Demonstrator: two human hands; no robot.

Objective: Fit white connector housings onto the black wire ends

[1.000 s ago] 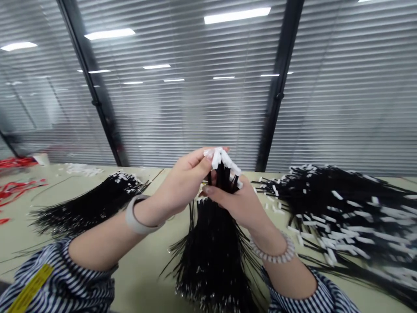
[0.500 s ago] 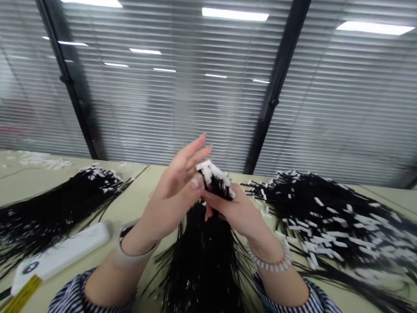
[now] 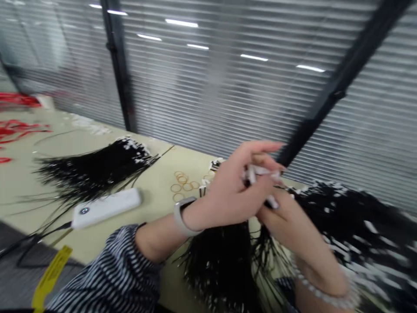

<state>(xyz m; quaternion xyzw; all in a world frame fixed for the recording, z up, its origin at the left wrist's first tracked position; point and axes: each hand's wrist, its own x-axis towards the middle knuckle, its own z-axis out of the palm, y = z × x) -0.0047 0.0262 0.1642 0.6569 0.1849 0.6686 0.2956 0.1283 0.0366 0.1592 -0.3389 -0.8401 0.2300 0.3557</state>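
My left hand point(image 3: 239, 187) reaches over from the left, its thumb and fingers around the white ends point(image 3: 252, 174) of a small bunch of black wires, fingertips partly stretched past them. Close against it, my right hand point(image 3: 286, 213) is closed on the same bunch of black wires point(image 3: 264, 243), whose strands hang below the palm. Motion blur smears the white ends. Under my hands a larger black wire bundle point(image 3: 224, 269) lies on the table; white tips point(image 3: 215, 165) show behind my left hand.
Several thin tan rings point(image 3: 182, 182) lie left of my hands. A white power bank point(image 3: 107, 208) with a cable lies beside another black wire bundle point(image 3: 100, 167). To the right is a large white-tipped wire pile point(image 3: 352, 217). Red strands point(image 3: 16, 128) lie far left; blinds point(image 3: 202, 95) stand behind.
The view has swung left, bringing the rings and red strands into sight. My left hand has come over the white ends, and both hands now sit closer together, apart from the bundle beneath.
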